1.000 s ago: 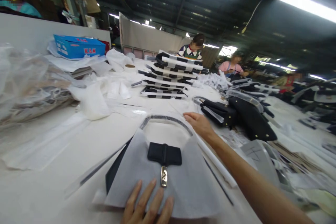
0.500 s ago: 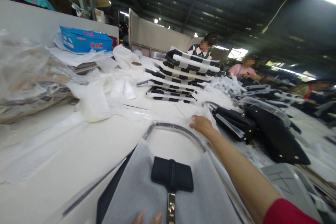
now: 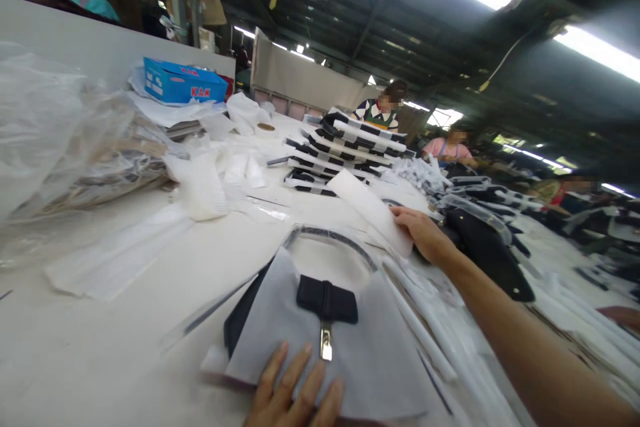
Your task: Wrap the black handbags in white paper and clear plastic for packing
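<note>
A black bag [image 3: 243, 312] lies on the white table, its front covered by a pale translucent sheet [image 3: 280, 293]. Its black tab [image 3: 327, 300] with a metal clasp [image 3: 326, 343] shows above the sheet, and a wrapped handle [image 3: 325, 233] arches behind. My left hand [image 3: 297, 390] rests on the sheet with its fingers spread. To the right of the handle, my right hand [image 3: 417, 230] pinches the edge of a white sheet [image 3: 367, 207], which is lifted at a slant.
Stacked wrapped black-and-white pieces [image 3: 345, 147] stand behind. A blue box [image 3: 185, 83] and plastic-wrapped bundles [image 3: 110, 153] are at the left. Black bags [image 3: 490, 253] and wrapped strips [image 3: 425, 320] lie to the right. Several people are farther back.
My right hand has moved right and now holds up a white sheet. More of my left hand shows, spread over the covered bag. The camera view has shifted.
</note>
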Demonstrator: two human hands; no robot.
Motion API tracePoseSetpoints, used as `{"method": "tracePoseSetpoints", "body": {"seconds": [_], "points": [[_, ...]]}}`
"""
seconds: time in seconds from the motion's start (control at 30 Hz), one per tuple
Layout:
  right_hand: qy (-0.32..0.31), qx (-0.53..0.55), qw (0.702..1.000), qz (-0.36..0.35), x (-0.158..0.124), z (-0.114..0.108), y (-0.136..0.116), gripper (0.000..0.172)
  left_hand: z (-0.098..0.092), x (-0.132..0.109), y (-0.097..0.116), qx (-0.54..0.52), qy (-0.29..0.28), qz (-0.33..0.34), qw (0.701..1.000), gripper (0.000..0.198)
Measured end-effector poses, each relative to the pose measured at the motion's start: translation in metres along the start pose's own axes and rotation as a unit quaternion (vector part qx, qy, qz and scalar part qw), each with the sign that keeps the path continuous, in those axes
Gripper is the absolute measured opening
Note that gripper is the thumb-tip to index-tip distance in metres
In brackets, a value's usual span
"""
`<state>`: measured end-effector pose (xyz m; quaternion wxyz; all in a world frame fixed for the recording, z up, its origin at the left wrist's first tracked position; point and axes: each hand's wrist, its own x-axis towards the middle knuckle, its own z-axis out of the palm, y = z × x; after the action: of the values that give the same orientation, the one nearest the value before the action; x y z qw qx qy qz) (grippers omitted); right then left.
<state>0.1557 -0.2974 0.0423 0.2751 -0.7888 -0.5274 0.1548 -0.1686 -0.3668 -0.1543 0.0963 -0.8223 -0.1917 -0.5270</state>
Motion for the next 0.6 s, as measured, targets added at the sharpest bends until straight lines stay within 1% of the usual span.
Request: {"method": "tracePoseSetpoints", "body": {"seconds": [0.07,0.1,0.13,0.2,0.23,0.3,0.33,0.4,0.53,0.6], "points": [[-0.045,0.082,0.996,0.002,-0.039,-0.001,-0.015,0.045,-0.014,0.005,0.0,-0.024,-0.065,0.01,0.998,0.032],[-0.066,0.102,0.993,0.011,-0.059,0.003,-0.022,0.042,-0.021,0.006,-0.001,-0.036,-0.104,0.024,0.994,0.037],[-0.09,0.115,0.989,0.025,-0.078,0.01,-0.029,0.041,-0.026,0.007,-0.001,-0.043,-0.14,0.024,0.989,0.041],[-0.152,0.124,0.979,0.048,-0.111,0.029,-0.039,0.043,-0.032,0.006,-0.001,-0.049,-0.171,0.017,0.984,0.044],[-0.186,0.121,0.974,0.047,-0.125,0.04,-0.043,0.044,-0.034,0.004,-0.001,-0.048,-0.187,0.011,0.981,0.045],[-0.235,0.096,0.967,0.013,-0.144,0.059,-0.046,0.041,-0.035,0.001,0.0,-0.048,-0.213,0.008,0.976,0.046],[-0.242,0.073,0.967,-0.011,-0.15,0.067,-0.046,0.038,-0.035,0.0,0.0,-0.049,-0.224,0.011,0.973,0.047],[-0.229,0.026,0.972,-0.044,-0.156,0.077,-0.043,0.034,-0.035,0.0,0.001,-0.05,-0.238,0.018,0.97,0.046],[-0.193,-0.043,0.978,-0.067,-0.158,0.082,-0.035,0.032,-0.035,0.003,0.002,-0.032,-0.252,0.021,0.967,0.047],[-0.175,-0.085,0.977,-0.089,-0.159,0.084,-0.031,0.031,-0.036,0.005,0.002,-0.033,-0.242,0.02,0.97,0.046]]}}
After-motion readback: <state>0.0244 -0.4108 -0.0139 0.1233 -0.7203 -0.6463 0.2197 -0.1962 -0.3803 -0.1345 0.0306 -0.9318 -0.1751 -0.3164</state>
